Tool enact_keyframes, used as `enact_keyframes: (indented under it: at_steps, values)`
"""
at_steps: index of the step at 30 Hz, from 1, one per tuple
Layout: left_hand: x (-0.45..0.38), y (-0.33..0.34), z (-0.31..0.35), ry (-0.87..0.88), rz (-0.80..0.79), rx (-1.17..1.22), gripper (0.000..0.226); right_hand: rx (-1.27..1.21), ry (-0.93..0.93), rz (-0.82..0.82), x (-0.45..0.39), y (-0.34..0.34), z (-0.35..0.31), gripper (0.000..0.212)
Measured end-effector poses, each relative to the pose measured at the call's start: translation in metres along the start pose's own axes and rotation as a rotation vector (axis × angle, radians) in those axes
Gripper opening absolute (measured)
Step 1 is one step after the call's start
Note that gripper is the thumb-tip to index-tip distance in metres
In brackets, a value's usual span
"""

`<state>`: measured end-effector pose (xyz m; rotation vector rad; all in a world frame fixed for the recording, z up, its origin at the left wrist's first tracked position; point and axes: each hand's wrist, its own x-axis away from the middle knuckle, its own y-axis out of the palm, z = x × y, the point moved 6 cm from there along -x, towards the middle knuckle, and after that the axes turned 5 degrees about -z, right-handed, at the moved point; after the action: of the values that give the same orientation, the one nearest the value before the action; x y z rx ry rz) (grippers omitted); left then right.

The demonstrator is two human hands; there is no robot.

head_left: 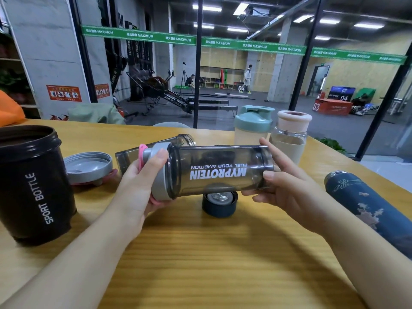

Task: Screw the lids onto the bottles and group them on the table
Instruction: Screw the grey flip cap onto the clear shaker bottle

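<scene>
I hold a smoky grey shaker bottle (220,170) marked MYPROTEIN sideways above the table. My left hand (142,186) grips its grey lid (157,175), which has a pink tab, at the bottle's mouth. My right hand (283,188) grips the bottle's base. A second lidless grey bottle (142,152) lies on its side behind it. A loose grey lid (88,167) lies upside down to the left. A small dark cap (219,204) sits under the held bottle. A black bottle (33,186) marked SPORT BOTTLE stands open at the left.
A lidded teal shaker (252,126) and a pink-lidded glass bottle (289,132) stand at the back of the wooden table (200,264). A dark blue flask (367,208) lies on the right. A glass wall runs just behind the table.
</scene>
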<state>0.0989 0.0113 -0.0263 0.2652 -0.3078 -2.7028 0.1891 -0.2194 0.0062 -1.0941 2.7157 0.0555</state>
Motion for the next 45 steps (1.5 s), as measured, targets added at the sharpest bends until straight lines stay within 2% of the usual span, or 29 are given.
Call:
enact_keyframes:
  at_steps: [5,7,11,15,16,20,26,28,30,31,34,36,38,41,45]
  values:
    - [0.002,0.000,0.004,0.031,-0.007,-0.025,0.062,-0.009,0.032,0.027,-0.001,-0.003,0.000,0.089]
    - [0.002,0.000,0.005,0.046,-0.011,-0.025,0.059,0.045,0.026,0.081,-0.002,-0.008,0.000,0.079]
    - [0.003,0.002,0.003,0.024,-0.020,-0.022,0.065,0.200,0.035,0.119,-0.001,-0.011,-0.002,0.077]
    - [0.002,0.001,0.002,0.029,-0.018,-0.047,0.075,0.297,0.066,0.158,0.000,-0.010,-0.003,0.050]
    - [0.002,0.001,0.002,0.032,-0.021,-0.045,0.076,0.307,0.083,0.177,-0.001,-0.011,-0.002,0.049]
    - [0.002,0.002,0.004,0.070,-0.056,-0.043,0.079,0.308,0.185,0.181,-0.003,-0.010,0.004,0.072]
    - [0.002,0.005,0.009,0.143,-0.062,-0.029,0.076,0.248,0.334,0.149,0.001,-0.011,0.019,0.075]
    - [0.001,0.004,0.007,0.142,-0.047,-0.037,0.077,0.215,0.297,0.168,-0.001,-0.005,0.017,0.067]
    - [0.000,0.003,0.005,0.124,-0.037,-0.047,0.077,0.191,0.197,0.204,-0.003,-0.001,0.009,0.052]
    - [0.000,0.002,0.004,0.111,-0.034,-0.046,0.077,0.210,0.129,0.211,-0.002,-0.001,0.005,0.052]
    - [0.000,-0.001,0.004,0.084,-0.001,-0.015,0.076,0.400,-0.091,0.139,0.003,0.002,-0.008,0.074]
    - [0.001,-0.003,0.007,0.080,0.016,-0.013,0.068,0.466,-0.173,0.078,0.008,0.007,-0.012,0.079]
    - [0.001,-0.003,0.008,0.064,0.024,-0.016,0.064,0.456,-0.197,0.052,0.007,0.007,-0.013,0.082]
    - [0.001,-0.005,0.006,0.046,0.046,-0.028,0.073,0.518,-0.191,0.074,0.005,0.002,-0.011,0.084]
    - [0.002,-0.003,0.006,0.065,0.037,-0.051,0.076,0.663,-0.166,0.127,0.009,0.000,-0.008,0.067]
